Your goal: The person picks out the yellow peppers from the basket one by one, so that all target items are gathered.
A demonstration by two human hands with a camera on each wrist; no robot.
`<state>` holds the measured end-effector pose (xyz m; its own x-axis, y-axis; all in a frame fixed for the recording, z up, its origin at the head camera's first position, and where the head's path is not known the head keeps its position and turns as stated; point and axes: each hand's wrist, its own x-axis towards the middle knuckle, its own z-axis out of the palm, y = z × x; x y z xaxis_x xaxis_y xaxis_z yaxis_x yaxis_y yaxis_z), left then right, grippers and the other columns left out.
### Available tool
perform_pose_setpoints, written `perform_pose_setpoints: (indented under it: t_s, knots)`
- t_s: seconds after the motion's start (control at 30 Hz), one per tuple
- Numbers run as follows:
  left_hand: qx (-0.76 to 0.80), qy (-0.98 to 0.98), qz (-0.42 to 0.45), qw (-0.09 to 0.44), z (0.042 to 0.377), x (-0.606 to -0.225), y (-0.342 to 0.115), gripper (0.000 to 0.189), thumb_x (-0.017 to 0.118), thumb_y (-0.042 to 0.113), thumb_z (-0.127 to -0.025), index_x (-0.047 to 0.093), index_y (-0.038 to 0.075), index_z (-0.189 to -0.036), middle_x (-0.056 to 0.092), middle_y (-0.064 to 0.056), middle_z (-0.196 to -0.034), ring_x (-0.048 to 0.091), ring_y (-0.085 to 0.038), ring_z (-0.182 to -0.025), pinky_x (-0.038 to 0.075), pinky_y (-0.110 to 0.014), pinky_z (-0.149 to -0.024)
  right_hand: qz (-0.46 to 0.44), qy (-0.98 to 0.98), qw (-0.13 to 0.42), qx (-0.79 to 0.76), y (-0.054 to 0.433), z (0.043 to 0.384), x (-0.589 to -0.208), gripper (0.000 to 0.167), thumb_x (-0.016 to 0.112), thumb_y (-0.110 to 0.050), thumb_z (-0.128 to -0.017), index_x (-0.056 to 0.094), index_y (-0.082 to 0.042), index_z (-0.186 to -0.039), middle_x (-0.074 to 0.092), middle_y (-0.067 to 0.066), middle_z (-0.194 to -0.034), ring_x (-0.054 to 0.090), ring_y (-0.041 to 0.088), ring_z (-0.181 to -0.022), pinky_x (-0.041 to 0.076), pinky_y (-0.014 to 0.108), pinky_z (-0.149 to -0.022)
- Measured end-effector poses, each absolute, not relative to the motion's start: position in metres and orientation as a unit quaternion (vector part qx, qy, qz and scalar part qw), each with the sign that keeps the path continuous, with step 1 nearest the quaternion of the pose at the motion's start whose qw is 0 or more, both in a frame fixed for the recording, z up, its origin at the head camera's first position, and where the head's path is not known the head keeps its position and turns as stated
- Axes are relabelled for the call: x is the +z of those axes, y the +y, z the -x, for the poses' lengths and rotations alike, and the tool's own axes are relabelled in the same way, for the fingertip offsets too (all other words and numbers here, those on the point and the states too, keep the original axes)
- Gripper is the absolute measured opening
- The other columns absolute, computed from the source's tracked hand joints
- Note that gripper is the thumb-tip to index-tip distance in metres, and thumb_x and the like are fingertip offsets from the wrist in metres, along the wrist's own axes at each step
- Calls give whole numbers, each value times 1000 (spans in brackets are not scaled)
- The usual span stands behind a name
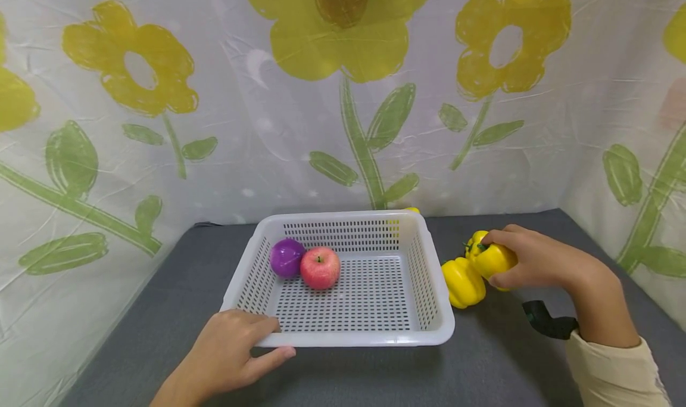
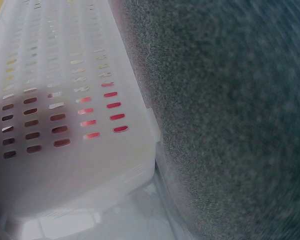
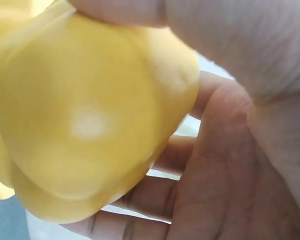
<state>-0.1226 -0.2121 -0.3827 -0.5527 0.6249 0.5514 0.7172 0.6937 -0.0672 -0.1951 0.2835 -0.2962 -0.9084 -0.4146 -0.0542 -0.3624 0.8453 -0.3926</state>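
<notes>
A white perforated plastic basket stands on the dark table, and my left hand pinches its near-left rim, fingers over the edge and thumb outside. Inside the basket, toward the left, a red apple lies beside a round, glossy purple thing. To the right of the basket, my right hand grips a yellow bell pepper between thumb and fingers; its smooth side fills much of the right wrist view. Another yellow bell pepper lies close against the basket's right side, with one more just behind.
Part of something yellow shows behind the basket's far-right corner. A dark grey cloth covers the table. Behind it hangs a pale curtain printed with yellow flowers. A black strap sits at my right wrist.
</notes>
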Motion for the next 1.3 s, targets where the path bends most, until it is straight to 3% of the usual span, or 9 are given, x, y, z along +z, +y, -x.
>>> perform_pose_setpoints:
  t_s: [0.5, 0.8, 1.3]
  knots:
    - [-84, -877, 383, 276, 123, -383, -213, 40, 61, 62, -92, 49, 28, -73, 35, 20, -61, 33, 4, -55, 31, -21, -51, 185, 960, 98, -188, 289, 208, -310, 68, 81, -22, -72, 57, 2, -131, 52, 17, -114, 52, 25, -87, 46, 36, -69]
    - [-85, -875, 384, 283, 124, -383, -214, 39, 60, 62, -93, 52, 27, -75, 42, 19, -62, 37, 3, -56, 36, -24, -51, 173, 963, 106, -176, 287, 212, -308, 68, 82, -23, -73, 57, 3, -130, 52, 19, -113, 53, 28, -88, 48, 39, -71]
    - [-92, -868, 391, 292, 124, -384, -213, 41, 59, 62, -93, 49, 27, -74, 38, 19, -61, 34, 3, -55, 32, -21, -50, 174, 961, 106, -185, 290, 211, -312, 67, 82, -23, -73, 58, 3, -129, 51, 21, -115, 53, 28, -89, 48, 39, -72]
